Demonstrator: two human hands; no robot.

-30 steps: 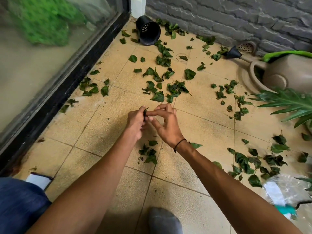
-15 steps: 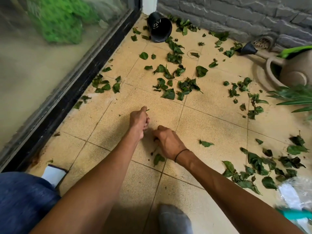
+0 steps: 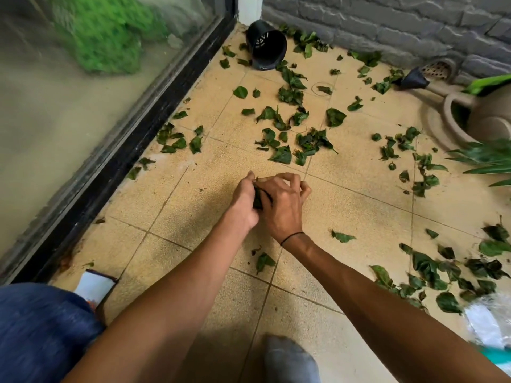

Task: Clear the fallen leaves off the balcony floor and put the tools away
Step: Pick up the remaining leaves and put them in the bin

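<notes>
Green fallen leaves lie scattered over the beige tiled balcony floor (image 3: pixel 171 225), with a thick patch (image 3: pixel 293 145) ahead of my hands and another (image 3: pixel 431 275) at the right. My left hand (image 3: pixel 243 200) grips a small dark bunch of leaves (image 3: pixel 258 199). My right hand (image 3: pixel 282 205) is pressed against it, thumb and fingers curled over the same bunch. A single leaf (image 3: pixel 264 261) lies just below my wrists, and one more (image 3: pixel 341 236) to their right.
A black plastic pot (image 3: pixel 266 47) lies tipped over by the grey brick wall (image 3: pixel 387 20). A beige watering can (image 3: pixel 470 114) and a potted plant's fronds (image 3: pixel 486 158) stand at the right. A glass door with a black frame (image 3: pixel 132 139) runs along the left. Clear plastic (image 3: pixel 489 322) lies at the lower right.
My right hand went down to the floor for leaves half a second ago. It has risen and rejoined my left hand, adding to the bunch held there.
</notes>
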